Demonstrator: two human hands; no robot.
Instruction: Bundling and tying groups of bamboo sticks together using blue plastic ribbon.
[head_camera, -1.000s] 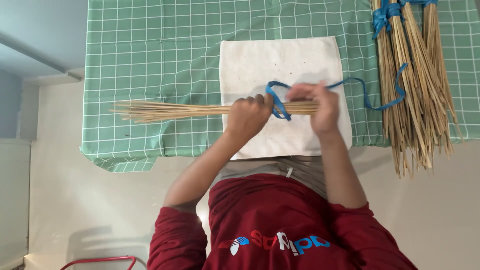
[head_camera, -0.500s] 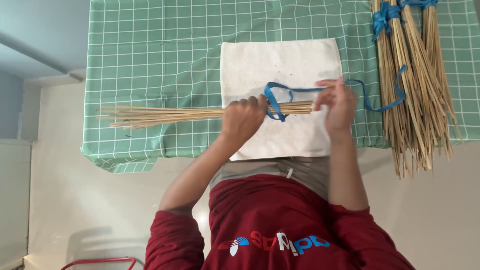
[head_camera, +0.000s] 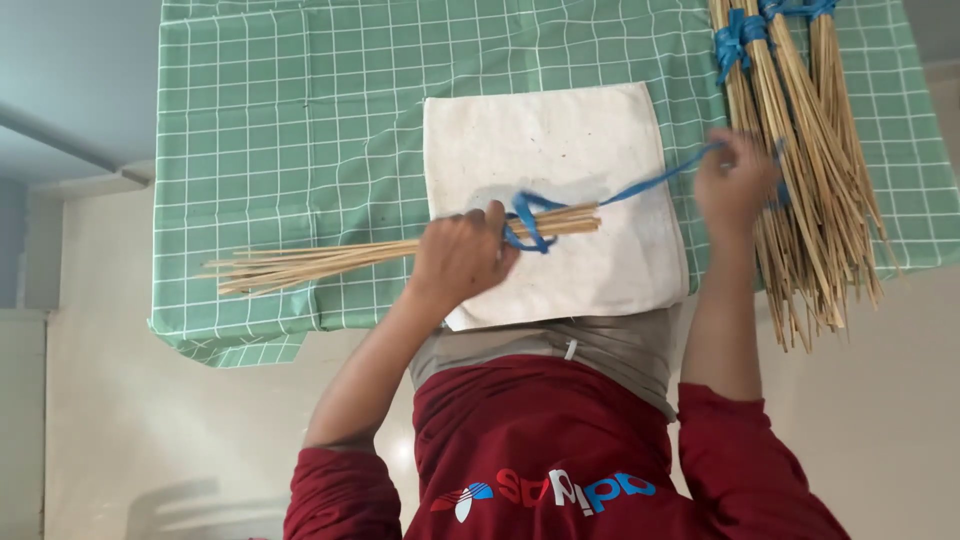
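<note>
single head-worn view, looking steeply down, close over green checked tablecloth (head_camera: 300, 120) and own torso

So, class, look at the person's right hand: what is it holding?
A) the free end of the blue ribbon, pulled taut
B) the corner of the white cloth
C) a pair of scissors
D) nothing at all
A: the right hand grips the blue ribbon, which runs taut from its loop around the stick bundle held by the left hand.

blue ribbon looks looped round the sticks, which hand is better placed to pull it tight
Right hand: it grips the blue ribbon, already stretched away from the stick bundle. Left hand is busy gripping the bundle.
</note>
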